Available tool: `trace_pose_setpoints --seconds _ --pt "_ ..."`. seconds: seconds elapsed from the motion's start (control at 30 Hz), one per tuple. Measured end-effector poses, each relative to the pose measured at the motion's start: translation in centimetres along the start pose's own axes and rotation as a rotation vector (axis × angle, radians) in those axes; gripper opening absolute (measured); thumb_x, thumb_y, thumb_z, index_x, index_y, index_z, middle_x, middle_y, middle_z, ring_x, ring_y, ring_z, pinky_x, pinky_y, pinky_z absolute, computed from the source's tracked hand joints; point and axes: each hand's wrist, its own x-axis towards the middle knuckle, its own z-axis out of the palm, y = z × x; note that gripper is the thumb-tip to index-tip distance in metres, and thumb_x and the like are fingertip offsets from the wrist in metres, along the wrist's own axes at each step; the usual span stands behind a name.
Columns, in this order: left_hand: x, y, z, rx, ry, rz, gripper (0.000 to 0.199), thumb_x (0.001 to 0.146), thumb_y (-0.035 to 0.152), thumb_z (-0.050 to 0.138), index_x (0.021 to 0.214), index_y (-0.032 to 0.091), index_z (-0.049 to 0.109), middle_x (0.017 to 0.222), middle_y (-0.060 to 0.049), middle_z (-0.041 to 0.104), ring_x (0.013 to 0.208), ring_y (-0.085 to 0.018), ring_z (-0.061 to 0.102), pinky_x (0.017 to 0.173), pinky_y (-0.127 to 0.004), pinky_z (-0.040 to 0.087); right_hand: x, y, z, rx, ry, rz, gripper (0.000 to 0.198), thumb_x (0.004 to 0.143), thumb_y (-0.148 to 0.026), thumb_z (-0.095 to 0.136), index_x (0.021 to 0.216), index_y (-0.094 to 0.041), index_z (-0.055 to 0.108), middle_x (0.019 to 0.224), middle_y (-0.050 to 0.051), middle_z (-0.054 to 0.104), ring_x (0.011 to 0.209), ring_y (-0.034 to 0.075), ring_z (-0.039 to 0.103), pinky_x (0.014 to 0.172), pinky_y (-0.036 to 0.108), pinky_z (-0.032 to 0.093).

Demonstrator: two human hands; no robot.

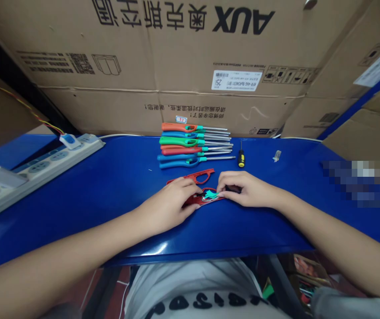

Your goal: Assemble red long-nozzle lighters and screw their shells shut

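My left hand is closed on one end of an opened red lighter casing half and steadies it on the blue table. Inside this half, a teal plastic trigger and a thin pale wire show. My right hand pinches at the teal trigger near the casing's other end; its fingertips partly hide the contact. Just behind both hands lies another red casing half, with the left fingers overlapping its near end. A dark part shows under my right fingers, too covered to name.
Several assembled long-nosed lighters lie in a row behind the casing. To their right are a yellow-and-black screwdriver and a small clear plastic piece. A white power strip runs along the left. Cardboard walls the back.
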Motion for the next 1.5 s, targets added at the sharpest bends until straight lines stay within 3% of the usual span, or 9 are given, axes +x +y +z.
trace_pose_setpoints --seconds 0.2,0.6,0.8,1.17,1.5 --pt "0.1 0.1 -0.2 -0.008 -0.021 -0.065 0.025 0.09 0.016 0.069 0.114 0.015 0.068 0.113 -0.01 0.067 0.111 -0.025 0.063 0.098 -0.04 0.053 0.1 0.2 0.4 0.019 0.06 -0.044 0.012 0.096 -0.023 0.058 0.088 -0.017 0.065 0.085 0.004 0.062 0.071 0.012 0.054 0.064 0.024 0.044" --pt "0.3 0.2 -0.4 -0.027 -0.061 -0.112 0.026 0.09 0.017 0.069 0.116 0.013 0.068 0.113 -0.011 0.068 0.112 -0.025 0.062 0.101 -0.04 0.051 -0.2 -0.1 -0.2 -0.162 -0.021 -0.06 0.013 0.098 -0.02 0.051 0.092 -0.017 0.062 0.092 0.006 0.061 0.08 0.015 0.058 0.071 0.026 0.045" --pt "0.4 0.2 -0.4 -0.041 -0.056 -0.125 0.027 0.088 0.015 0.071 0.115 0.014 0.068 0.112 -0.01 0.067 0.109 -0.024 0.062 0.099 -0.038 0.051 -0.1 -0.3 0.7 -0.178 -0.047 -0.059 0.015 0.098 -0.019 0.049 0.095 -0.018 0.063 0.096 0.006 0.063 0.083 0.015 0.06 0.074 0.026 0.046" --pt "0.5 -0.1 -0.7 -0.113 -0.071 -0.173 0.026 0.083 0.016 0.077 0.108 0.015 0.07 0.106 -0.008 0.068 0.101 -0.022 0.065 0.092 -0.036 0.053 0.1 -0.4 1.3 -0.295 -0.016 -0.12 0.016 0.097 -0.016 0.045 0.092 -0.018 0.06 0.088 0.004 0.06 0.073 0.014 0.055 0.066 0.025 0.041" --pt "0.2 0.5 -0.3 -0.019 -0.027 -0.088 0.031 0.086 0.012 0.072 0.116 0.015 0.064 0.112 -0.009 0.067 0.109 -0.024 0.062 0.097 -0.038 0.052 -0.1 -1.2 1.0 -0.495 -0.078 -0.202 0.021 0.098 -0.015 0.042 0.093 -0.017 0.062 0.088 0.004 0.06 0.068 0.013 0.048 0.06 0.025 0.035"
